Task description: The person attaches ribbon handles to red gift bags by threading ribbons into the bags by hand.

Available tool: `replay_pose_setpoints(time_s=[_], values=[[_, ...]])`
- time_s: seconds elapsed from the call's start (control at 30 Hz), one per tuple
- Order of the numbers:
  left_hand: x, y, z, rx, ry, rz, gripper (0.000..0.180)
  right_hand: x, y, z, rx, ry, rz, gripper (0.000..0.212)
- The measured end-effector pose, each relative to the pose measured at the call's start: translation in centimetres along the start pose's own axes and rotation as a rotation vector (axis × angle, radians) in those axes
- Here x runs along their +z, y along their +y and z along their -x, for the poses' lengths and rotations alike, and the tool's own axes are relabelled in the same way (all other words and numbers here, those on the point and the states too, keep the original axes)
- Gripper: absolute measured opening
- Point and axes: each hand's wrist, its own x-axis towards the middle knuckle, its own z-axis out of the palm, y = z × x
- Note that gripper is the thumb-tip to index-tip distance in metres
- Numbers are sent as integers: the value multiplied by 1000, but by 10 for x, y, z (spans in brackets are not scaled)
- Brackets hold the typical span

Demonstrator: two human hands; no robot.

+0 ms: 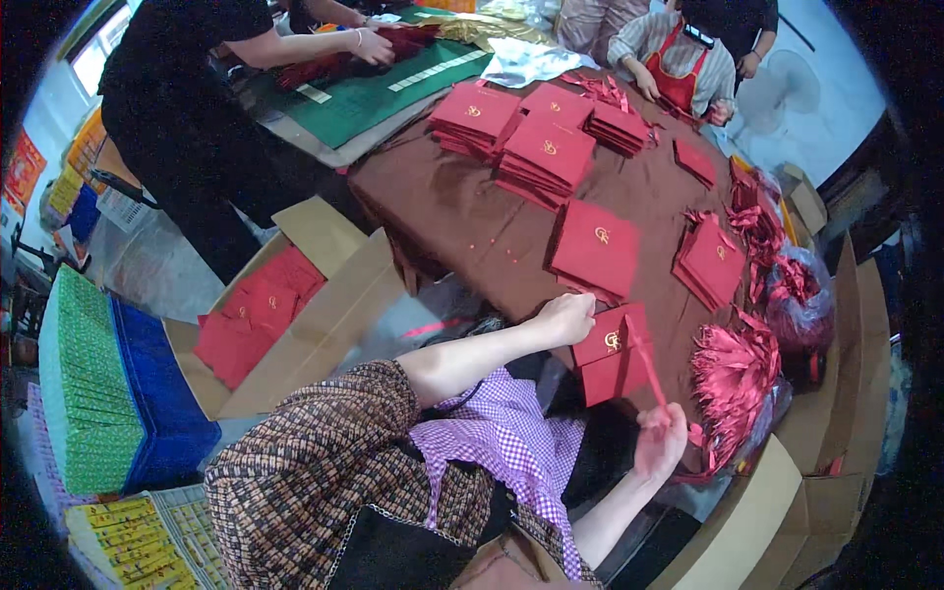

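A red square paper bag or envelope [606,339] with a gold emblem lies at the table's near edge in front of me, over another red piece. My left hand [567,319] is closed at its upper left corner; what the fingers hold is hidden. A red ribbon [642,356] crosses the right side of the bag and runs down to my right hand [661,440], whose fingers are closed on its lower end. Just beyond lies a stack of similar red bags [596,251]. To the right is a large bundle of red ribbons [733,379].
More red stacks [549,147] stand farther back on the brown-covered table [433,197]. An open carton [324,324] with red bags is at left, another carton [836,511] at right. Co-workers [678,69] stand around; one works over a green mat [364,113].
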Motion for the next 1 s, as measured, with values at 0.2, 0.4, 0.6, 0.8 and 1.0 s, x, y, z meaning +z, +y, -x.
replay_pose_setpoints(time_s=[0.2, 0.4, 0.6, 0.8, 1.0], values=[[-11, 0, 2, -67, 20, 14, 17, 17, -5, -20, -172, -57, 79, 53], [5, -5, -1, -53, -13, 23, 31, -27, -14, -31, -203, 42, 282, 29], [7, -2, 5, 32, 38, 75, 16, -13, -29, -52, -370, 171, 586, 26], [7, 9, 7, 113, 10, 65, 14, 50, -37, -61, -289, -54, 199, 26], [6, 12, 9, 256, 84, -164, 14, 51, -37, -62, -361, -48, 530, 30]])
